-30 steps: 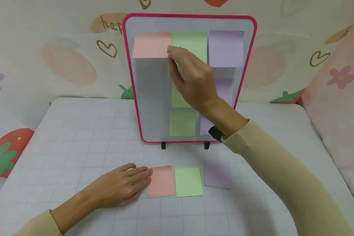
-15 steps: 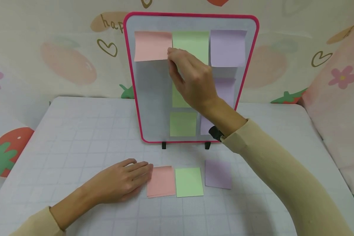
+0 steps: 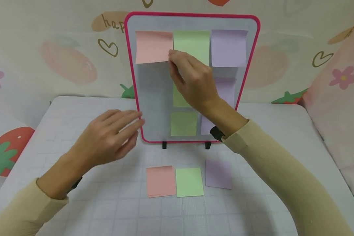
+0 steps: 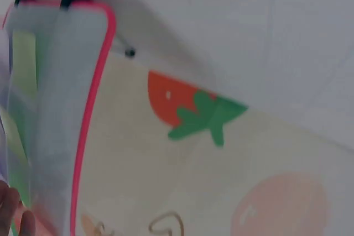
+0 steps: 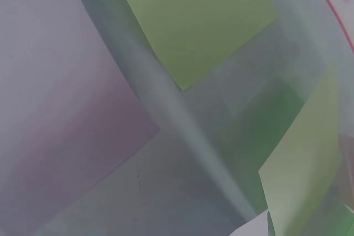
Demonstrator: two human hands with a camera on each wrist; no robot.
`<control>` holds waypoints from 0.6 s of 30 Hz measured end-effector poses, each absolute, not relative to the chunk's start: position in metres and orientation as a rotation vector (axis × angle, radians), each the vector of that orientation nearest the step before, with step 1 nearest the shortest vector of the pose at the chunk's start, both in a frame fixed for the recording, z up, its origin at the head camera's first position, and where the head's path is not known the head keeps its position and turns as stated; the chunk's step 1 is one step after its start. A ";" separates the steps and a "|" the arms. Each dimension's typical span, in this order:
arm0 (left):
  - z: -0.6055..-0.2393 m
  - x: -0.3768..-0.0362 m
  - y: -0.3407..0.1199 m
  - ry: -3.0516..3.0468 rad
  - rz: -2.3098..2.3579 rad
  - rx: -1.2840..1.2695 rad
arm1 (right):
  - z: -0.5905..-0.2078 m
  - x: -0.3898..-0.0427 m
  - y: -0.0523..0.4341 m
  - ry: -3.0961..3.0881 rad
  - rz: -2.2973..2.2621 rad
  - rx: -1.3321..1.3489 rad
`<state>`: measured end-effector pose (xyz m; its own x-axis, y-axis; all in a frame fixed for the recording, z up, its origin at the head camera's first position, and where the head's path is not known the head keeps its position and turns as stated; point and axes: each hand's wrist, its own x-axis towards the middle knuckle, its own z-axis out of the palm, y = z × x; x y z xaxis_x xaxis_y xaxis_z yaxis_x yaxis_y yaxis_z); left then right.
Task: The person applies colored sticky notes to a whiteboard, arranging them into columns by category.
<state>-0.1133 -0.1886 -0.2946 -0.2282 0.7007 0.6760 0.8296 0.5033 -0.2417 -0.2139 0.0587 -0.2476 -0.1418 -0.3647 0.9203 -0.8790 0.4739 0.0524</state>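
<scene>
A pink sticky note (image 3: 153, 47) hangs at the upper left of the whiteboard (image 3: 153, 95), its lower edge tilted away from level. My right hand (image 3: 193, 77) pinches that note near its lower right corner, covering part of the green note (image 3: 191, 41) beside it. My left hand (image 3: 110, 137) is raised at the board's lower left edge with loosely extended fingers and holds nothing. Below the board, a pink sticky note pad (image 3: 161, 182), a green one (image 3: 190, 182) and a purple one (image 3: 218, 174) lie in a row on the table.
The pink-rimmed board stands on small black feet (image 3: 164, 145). More green notes (image 3: 183, 124) and purple notes (image 3: 228, 48) fill its middle and right columns. A patterned cloth (image 3: 68, 62) hangs behind the white table (image 3: 85, 190).
My left hand has lifted from beside the pink pad up to the board's left edge. The pink note's lower edge has dropped, while my right hand stays almost in place.
</scene>
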 end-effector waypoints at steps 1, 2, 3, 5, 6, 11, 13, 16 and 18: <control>-0.287 -0.118 -0.189 -1.971 -0.242 -1.199 | -0.248 -0.214 0.059 -1.720 0.642 1.069; -0.280 -0.122 -0.189 -1.956 -0.270 -1.145 | -0.248 -0.214 0.059 -1.719 0.639 1.067; -0.274 -0.127 -0.189 -1.942 -0.294 -1.093 | -0.248 -0.214 0.059 -1.720 0.634 1.066; -0.261 -0.137 -0.188 -1.930 -0.333 -1.003 | -0.248 -0.214 0.059 -1.723 0.623 1.062; -0.256 -0.141 -0.188 -1.931 -0.348 -0.971 | -0.248 -0.215 0.059 -1.725 0.618 1.060; -0.238 -0.163 -0.184 -2.022 -0.329 -0.934 | -0.249 -0.214 0.060 -1.738 0.595 1.058; -0.234 -0.169 -0.182 -2.061 -0.306 -0.942 | -0.249 -0.214 0.060 -1.748 0.588 1.058; -0.229 -0.177 -0.179 -2.121 -0.259 -0.939 | -0.249 -0.214 0.060 -1.764 0.580 1.058; -0.227 -0.181 -0.179 -2.168 -0.215 -0.933 | -0.249 -0.213 0.060 -1.775 0.578 1.058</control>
<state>-0.1814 -0.1786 -0.2272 -0.4512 0.5547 0.6991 0.6814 0.7200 -0.1315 -0.2133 0.0596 -0.2491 -0.1683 -0.4040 0.8991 -0.8558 0.5126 0.0701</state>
